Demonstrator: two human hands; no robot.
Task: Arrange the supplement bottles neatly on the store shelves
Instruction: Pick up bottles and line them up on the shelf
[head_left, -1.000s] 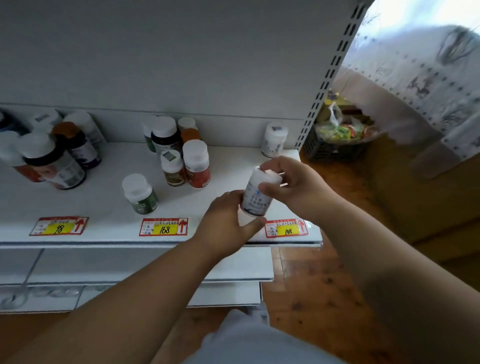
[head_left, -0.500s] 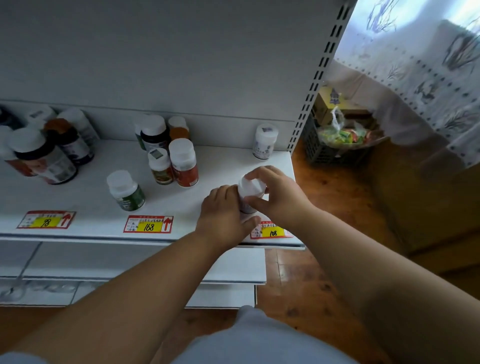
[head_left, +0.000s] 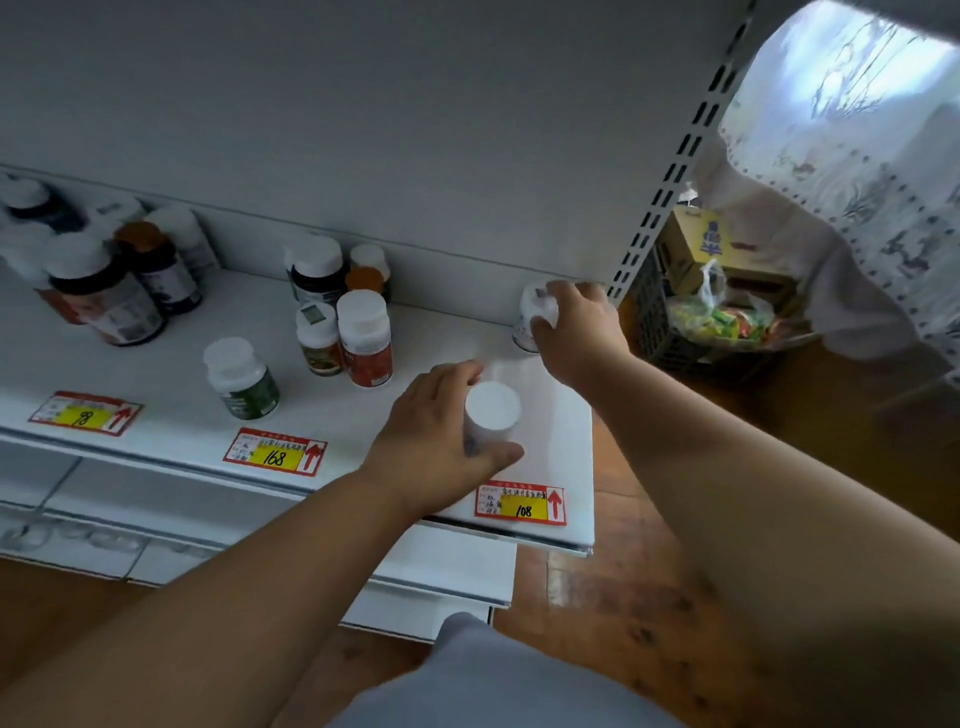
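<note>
A white-capped supplement bottle stands upright near the front right of the white shelf, above the 108 price tag. My left hand grips it, fingers and thumb curled round its body. At the back right corner of the shelf, my right hand grips a second white bottle by its cap and side. That bottle's lower part is partly hidden by my fingers.
A green-labelled bottle stands alone mid-shelf. A cluster of several bottles sits behind it, and bigger dark bottles crowd the left end. Right of the slotted upright, a black crate with bagged goods sits on the wooden floor.
The bottle both hands held has come down onto the shelf and stays in my left hand. My right hand has let go and reached back to grip the bottle at the rear right.
</note>
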